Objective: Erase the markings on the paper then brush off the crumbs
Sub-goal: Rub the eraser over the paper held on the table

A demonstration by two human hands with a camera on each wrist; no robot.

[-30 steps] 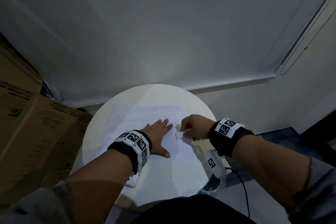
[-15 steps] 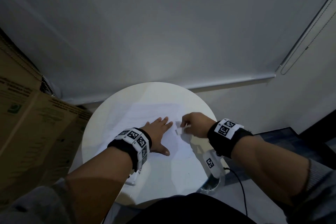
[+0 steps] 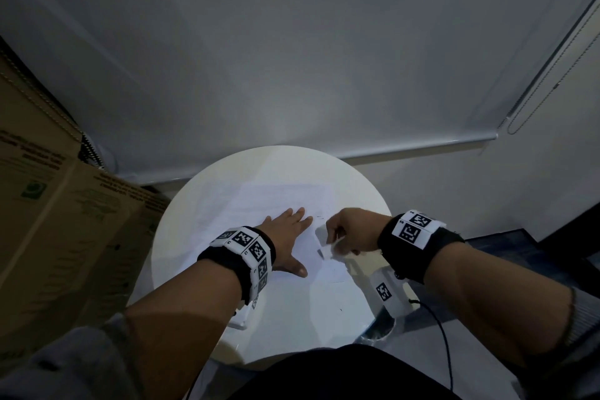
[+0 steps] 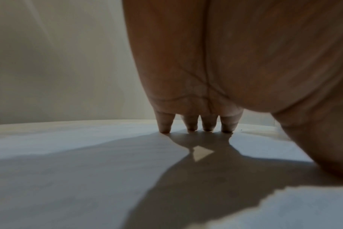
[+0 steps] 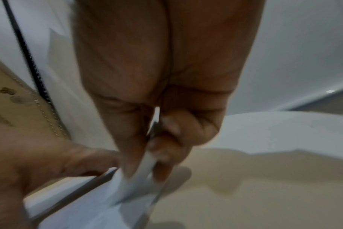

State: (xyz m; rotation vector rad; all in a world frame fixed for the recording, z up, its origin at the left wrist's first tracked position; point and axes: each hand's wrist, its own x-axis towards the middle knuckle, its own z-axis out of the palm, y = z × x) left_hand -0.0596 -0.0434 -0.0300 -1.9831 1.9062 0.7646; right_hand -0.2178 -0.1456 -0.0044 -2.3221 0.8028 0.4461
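A white sheet of paper [image 3: 276, 204] lies on a round white table [image 3: 201, 269]. My left hand [image 3: 289, 230] lies flat on the sheet with the fingers straight; in the left wrist view its fingertips [image 4: 196, 128] press down on the paper [image 4: 88, 147]. Just right of it, my right hand [image 3: 337, 232] pinches a white eraser [image 3: 323, 237] with its end down on the paper. The right wrist view is blurred and shows thumb and fingers closed round the eraser [image 5: 143, 167]. Faint dark marks [image 3: 319, 216] sit just beyond the eraser.
Brown cardboard boxes [image 3: 48, 237] stand against the table's left side. A grey roller blind [image 3: 292, 58] hangs behind, with a bead chain [image 3: 535, 91] at the right. A black cable [image 3: 444, 351] hangs from my right wrist. A dark speck [image 3: 341, 309] lies near the table's front edge.
The right hand has shifted the eraser slightly over the same patch of paper, ending a little nearer to me. The left hand stays flat on the sheet.
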